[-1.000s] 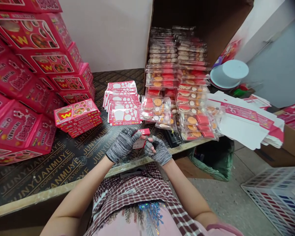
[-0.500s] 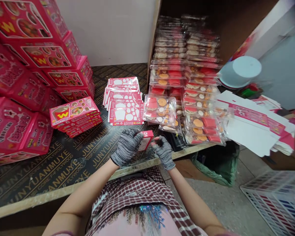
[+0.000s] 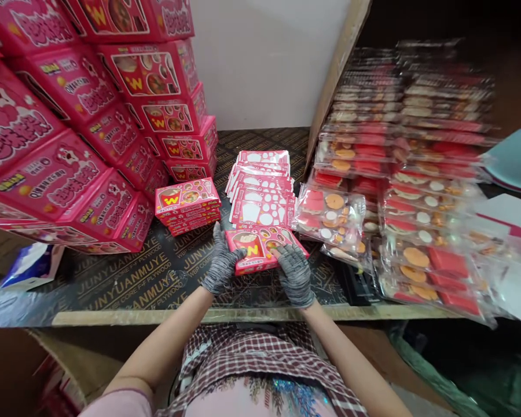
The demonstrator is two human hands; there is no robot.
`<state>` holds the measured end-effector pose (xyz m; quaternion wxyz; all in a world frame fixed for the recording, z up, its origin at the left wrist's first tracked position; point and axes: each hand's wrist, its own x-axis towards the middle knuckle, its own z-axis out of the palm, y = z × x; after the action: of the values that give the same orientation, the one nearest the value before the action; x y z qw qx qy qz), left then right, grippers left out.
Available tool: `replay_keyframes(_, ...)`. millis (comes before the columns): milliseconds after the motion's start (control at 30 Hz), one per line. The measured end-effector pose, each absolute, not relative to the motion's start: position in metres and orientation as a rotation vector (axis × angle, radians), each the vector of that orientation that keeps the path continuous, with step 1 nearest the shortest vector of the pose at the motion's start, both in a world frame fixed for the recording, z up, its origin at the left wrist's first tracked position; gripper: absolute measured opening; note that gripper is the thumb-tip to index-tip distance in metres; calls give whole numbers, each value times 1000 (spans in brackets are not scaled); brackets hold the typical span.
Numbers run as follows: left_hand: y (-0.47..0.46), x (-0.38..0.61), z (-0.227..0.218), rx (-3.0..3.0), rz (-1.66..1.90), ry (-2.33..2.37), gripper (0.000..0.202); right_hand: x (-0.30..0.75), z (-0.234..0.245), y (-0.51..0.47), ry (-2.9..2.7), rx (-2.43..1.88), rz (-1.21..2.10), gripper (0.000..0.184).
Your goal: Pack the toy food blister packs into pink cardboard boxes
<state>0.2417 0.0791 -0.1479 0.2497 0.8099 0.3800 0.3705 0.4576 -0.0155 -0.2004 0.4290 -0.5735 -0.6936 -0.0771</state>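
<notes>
Both hands are on a pink box (image 3: 264, 249) near the tabletop's front edge: the left hand (image 3: 220, 265) has its fingers clasping the left end, thumb across the top, and the right hand (image 3: 295, 272) has its fingers gripping the right end. The box's face carries a bold yellow "W" on red, and the same letter marks the short stack (image 3: 188, 197) to its left and the tall pile (image 3: 145, 87) beyond, whose sides bear large pink Chinese lettering, too blurred to read surely. The tabletop (image 3: 125, 275) is printed "JUNYUANMUYE" and "PLYWOOD" in gold. Pink cards (image 3: 263, 202) with white shapes lie just behind the box; clear packets (image 3: 417, 255) fill the right, showing no readable label.
</notes>
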Motion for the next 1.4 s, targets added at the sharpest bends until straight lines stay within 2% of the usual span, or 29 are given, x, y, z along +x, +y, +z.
replay_keyframes(100,126,203,-131,2012,1186,1134,87,451,-204,-12,-1681,-1552,-230,50)
replay_keyframes(200,188,148,-99,1753,1403,1280,67,461,-220,-20,-1669,-1627,-197,52)
replay_keyframes(300,241,94,-71,1724,1435,1389,70,483,-249,-38,-1742,-1637,-203,40)
replay_keyframes(400,269,63,-55,1791,1317,1558,74,499,-280,-57,-1777,-1667,-191,34)
replay_keyframes(500,270,75,-51,1899,1406,1768,71,501,-300,-71,-1732,-1737,-153,34)
replay_keyframes(600,254,136,-59,2235,1474,1841,59,494,-304,-76,-1691,-1789,-125,36)
replay_keyframes(733,231,254,-94,2667,743,1287,33,489,-297,-75,-1641,-1843,-137,37)
replay_keyframes(800,226,303,-116,2714,517,1098,30,488,-294,-75,-1613,-1862,-158,36)
replay_keyframes(867,228,334,-130,2720,372,1047,37,488,-292,-75,-1593,-1881,-160,35)
replay_keyframes(1000,239,360,-135,2690,211,1116,61,487,-288,-73,-1557,-1910,-110,31)
replay_keyframes(1200,246,374,-137,2598,35,1282,69,488,-284,-71,-1530,-1947,-40,29)
replay_keyframes(1300,238,366,-150,2542,5,1331,66,488,-282,-72,-1504,-1942,3,27)
replay_keyframes(1400,225,340,-163,2481,20,1322,50,489,-280,-69,-1469,-1870,84,29)
